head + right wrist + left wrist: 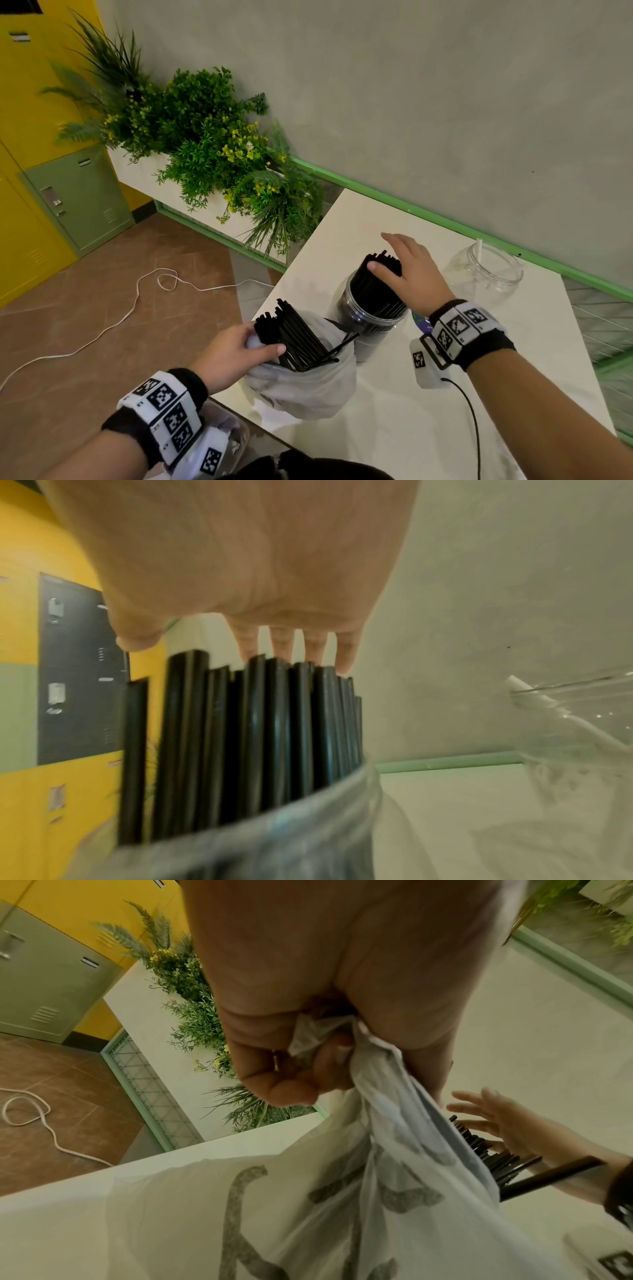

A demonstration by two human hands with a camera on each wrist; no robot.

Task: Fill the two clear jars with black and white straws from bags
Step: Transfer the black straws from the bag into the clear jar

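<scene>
A clear jar (368, 317) packed with upright black straws (373, 287) stands mid-table. My right hand (397, 260) lies flat over their tops, fingers straight, thumb touching the ends; the right wrist view shows this hand (240, 620) just above the straws (246, 723) and the jar's rim (274, 818). My left hand (260, 341) grips the rim of a thin plastic bag (308, 387) holding more black straws (294, 339). In the left wrist view its fingers (308, 1066) curl round bunched plastic of the bag (342, 1191). A second clear jar (483, 274) holds one white straw (479, 248).
The white table (394, 421) ends just left of the bag. A small white marker box (426, 366) with a black cable lies by my right wrist. A planter of green plants (212, 137), lockers and a white cord on the floor (137, 294) lie to the left.
</scene>
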